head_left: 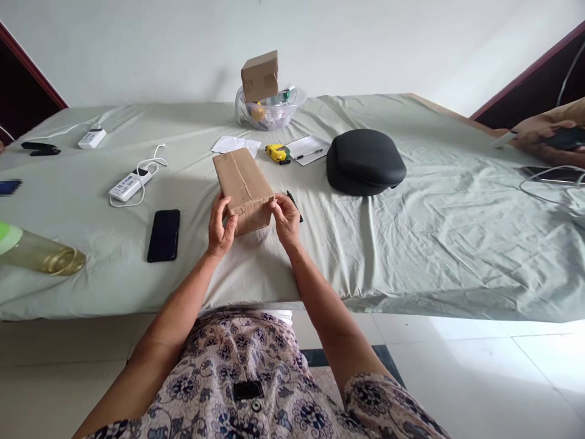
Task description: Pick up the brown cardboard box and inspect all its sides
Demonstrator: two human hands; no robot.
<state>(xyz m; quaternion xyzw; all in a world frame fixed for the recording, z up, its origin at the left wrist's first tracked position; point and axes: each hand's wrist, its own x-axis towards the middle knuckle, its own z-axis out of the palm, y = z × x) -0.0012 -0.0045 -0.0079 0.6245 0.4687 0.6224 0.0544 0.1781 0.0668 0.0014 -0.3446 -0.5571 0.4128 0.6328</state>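
Observation:
A brown cardboard box (247,178) is in front of me at the middle of the cloth-covered table, its long side pointing away and its top closed, with a strip running along it. My left hand (222,227) grips its near left corner, thumb on the near face and fingers along the side. My right hand (286,219) has its thumb and fingers at the near right corner. Just behind my right hand lies a black, slim object (295,205), partly hidden by the fingers.
Beyond the box are a yellow tape measure (276,153), a paper with a pen (307,149), and a plastic basin (278,116) topped by another cardboard box (260,76). A black case (365,161) stands right; a phone (163,235), power strip (130,185) and bottle (41,250) lie left. Another person's hands (548,137) are far right.

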